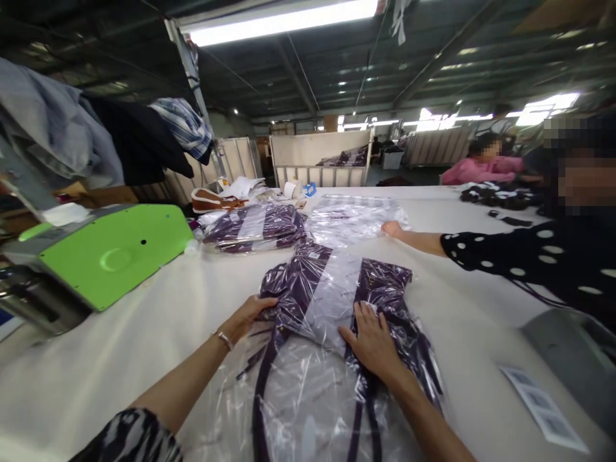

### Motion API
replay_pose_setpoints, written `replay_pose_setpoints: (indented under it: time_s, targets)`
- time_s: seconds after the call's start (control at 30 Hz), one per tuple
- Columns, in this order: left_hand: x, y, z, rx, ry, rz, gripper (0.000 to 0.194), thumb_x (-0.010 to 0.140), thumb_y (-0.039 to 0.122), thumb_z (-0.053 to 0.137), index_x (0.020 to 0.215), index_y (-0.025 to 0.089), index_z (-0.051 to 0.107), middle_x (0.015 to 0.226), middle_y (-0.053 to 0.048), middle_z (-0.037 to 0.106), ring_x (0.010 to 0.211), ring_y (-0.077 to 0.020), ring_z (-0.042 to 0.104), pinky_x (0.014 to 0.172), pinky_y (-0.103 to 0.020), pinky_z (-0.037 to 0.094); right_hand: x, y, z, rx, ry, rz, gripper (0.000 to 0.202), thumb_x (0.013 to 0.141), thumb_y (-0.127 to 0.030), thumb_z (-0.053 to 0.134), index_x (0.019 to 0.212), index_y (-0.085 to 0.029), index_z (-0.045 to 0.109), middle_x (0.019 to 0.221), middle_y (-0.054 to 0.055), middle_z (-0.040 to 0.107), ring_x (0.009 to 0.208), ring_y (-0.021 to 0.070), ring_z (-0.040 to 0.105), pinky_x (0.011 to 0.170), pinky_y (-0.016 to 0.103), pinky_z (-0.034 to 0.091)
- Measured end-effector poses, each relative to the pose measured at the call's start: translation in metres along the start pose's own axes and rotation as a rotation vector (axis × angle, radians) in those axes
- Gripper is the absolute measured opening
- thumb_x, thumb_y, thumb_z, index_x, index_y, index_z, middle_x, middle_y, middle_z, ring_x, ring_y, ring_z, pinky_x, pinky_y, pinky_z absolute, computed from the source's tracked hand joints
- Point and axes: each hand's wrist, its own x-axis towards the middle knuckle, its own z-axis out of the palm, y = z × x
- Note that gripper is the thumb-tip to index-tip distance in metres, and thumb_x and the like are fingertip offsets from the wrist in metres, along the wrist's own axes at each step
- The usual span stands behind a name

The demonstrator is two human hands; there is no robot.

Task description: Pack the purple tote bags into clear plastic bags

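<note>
A dark purple handbag [301, 292] in clear plastic lies on the table before me, with a pale band across its middle. Its long straps [262, 391] run toward me under the clear film. At the left edge of the package, my left hand [250, 314] is closed on the wrapped handbag, thumb on top and the other fingers mostly hidden. My right hand [373, 337] lies on the package right of the band, fingers spread and palm down. Beyond it is a stack of similar wrapped dark purple bags [255, 228].
A green-sided machine [120, 250] stands at the left. On the right, a co-worker's hand [393, 229] touches clear plastic bags [356, 215]. A printed sheet [543, 407] and a grey device [572, 359] lie at the right edge. Clothes [58, 128] hang at the upper left.
</note>
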Motion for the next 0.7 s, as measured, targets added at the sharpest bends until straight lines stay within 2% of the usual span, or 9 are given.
replay_pose_setpoints:
  time_s: [0.17,0.23,0.33,0.4,0.47,0.5,0.57,0.67,0.7]
  targets:
    - [-0.006,-0.001,-0.004,0.350,0.178,0.034,0.043,0.068,0.045,0.077,0.093,0.011,0.071,0.086,-0.011,0.077,0.093,-0.0341,0.071,0.080,-0.040,0.056,0.001,0.003,-0.005,-0.027,-0.078,-0.011,0.081,0.099,-0.058,0.036,0.160,-0.005,0.030,0.167,0.016,0.026,0.157,0.0290,0.019,0.127,0.051,0.011]
    - [-0.020,0.000,-0.011,0.439,0.262,0.072,0.055,0.069,0.049,0.078,0.107,0.010,0.069,0.109,-0.016,0.075,0.111,-0.0390,0.066,0.093,-0.044,0.053,0.001,0.004,-0.007,-0.038,-0.107,-0.014,0.081,0.100,-0.058,0.035,0.161,-0.006,0.028,0.168,0.015,0.025,0.157,0.0279,0.018,0.127,0.050,0.011]
    - [-0.064,-0.010,-0.026,0.673,0.338,0.294,0.080,0.078,0.059,0.072,0.139,0.011,0.054,0.147,-0.022,0.055,0.138,-0.0400,0.049,0.115,-0.050,0.038,0.003,0.005,-0.007,-0.061,-0.129,-0.002,0.080,0.100,-0.056,0.033,0.162,-0.007,0.025,0.168,0.013,0.023,0.157,0.0271,0.017,0.127,0.049,0.011]
    - [-0.111,-0.030,-0.036,0.811,0.227,0.483,0.087,0.082,0.065,0.068,0.150,0.016,0.044,0.158,-0.020,0.044,0.144,-0.0377,0.042,0.121,-0.051,0.033,0.003,0.006,-0.004,-0.079,-0.131,0.000,0.079,0.100,-0.056,0.032,0.162,-0.007,0.025,0.169,0.014,0.023,0.157,0.0270,0.017,0.127,0.049,0.012]
    - [-0.164,-0.057,-0.044,0.864,-0.005,0.623,0.089,0.080,0.067,0.071,0.154,0.025,0.041,0.159,-0.015,0.045,0.143,-0.0347,0.045,0.120,-0.048,0.037,0.003,0.009,0.002,-0.092,-0.124,-0.008,0.079,0.100,-0.055,0.032,0.161,-0.007,0.027,0.168,0.014,0.024,0.157,0.0272,0.018,0.127,0.050,0.013]
    - [-0.190,-0.071,-0.045,0.892,-0.121,0.674,0.087,0.080,0.066,0.073,0.153,0.031,0.042,0.157,-0.012,0.048,0.142,-0.0328,0.048,0.118,-0.045,0.041,0.004,0.011,0.005,-0.096,-0.116,-0.015,0.079,0.099,-0.055,0.032,0.161,-0.006,0.028,0.168,0.014,0.025,0.157,0.0275,0.019,0.127,0.050,0.013]
    - [-0.230,-0.095,-0.044,0.934,-0.150,0.724,0.068,0.086,0.057,0.071,0.145,0.033,0.050,0.151,-0.009,0.055,0.137,-0.0297,0.052,0.115,-0.042,0.043,0.006,0.016,0.009,-0.098,-0.098,-0.022,0.079,0.098,-0.055,0.034,0.160,-0.006,0.029,0.167,0.015,0.027,0.157,0.0283,0.021,0.127,0.051,0.015]
    - [-0.252,-0.111,-0.037,0.993,-0.033,0.652,0.018,0.097,0.038,0.062,0.108,0.026,0.069,0.123,-0.006,0.072,0.115,-0.0238,0.065,0.101,-0.036,0.051,0.011,0.017,0.003,-0.045,-0.109,-0.012,0.080,0.096,-0.054,0.036,0.159,-0.005,0.030,0.166,0.017,0.029,0.156,0.0299,0.024,0.126,0.053,0.017]
    - [-0.250,-0.111,-0.035,1.019,0.005,0.624,0.014,0.098,0.033,0.060,0.095,0.024,0.069,0.109,-0.005,0.074,0.103,-0.0219,0.068,0.093,-0.034,0.052,0.011,0.013,-0.004,-0.019,-0.106,0.005,0.081,0.096,-0.054,0.037,0.158,-0.004,0.031,0.165,0.019,0.030,0.155,0.0313,0.024,0.125,0.055,0.017]
